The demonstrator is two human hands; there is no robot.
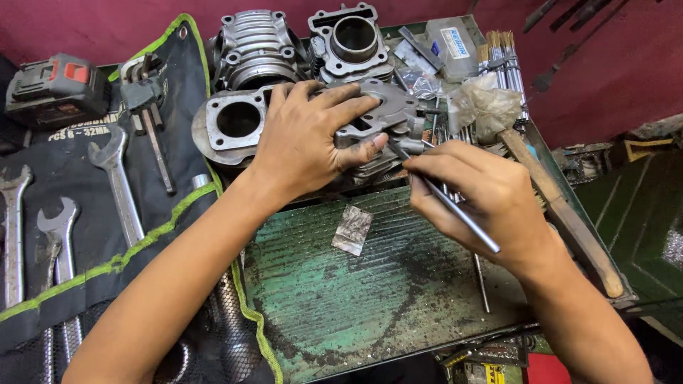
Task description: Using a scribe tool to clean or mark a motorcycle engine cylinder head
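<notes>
My left hand (307, 139) lies palm down on a grey metal engine cylinder head (388, 107) and grips it at the back of the green metal bench (341, 299). My right hand (484, 195) pinches a thin metal rod (455, 212), whose tip points at the cylinder head's right side. A small square of worn abrasive paper (352, 229) lies on the bench just below both hands.
Two more finned cylinders (256, 46) (352, 43) and a cylinder block (235, 122) stand behind. A black tool roll (78, 213) with spanners covers the left. A wooden-handled hammer (555, 199), wire brushes (501, 53) and a cordless tool battery (57, 89) sit around.
</notes>
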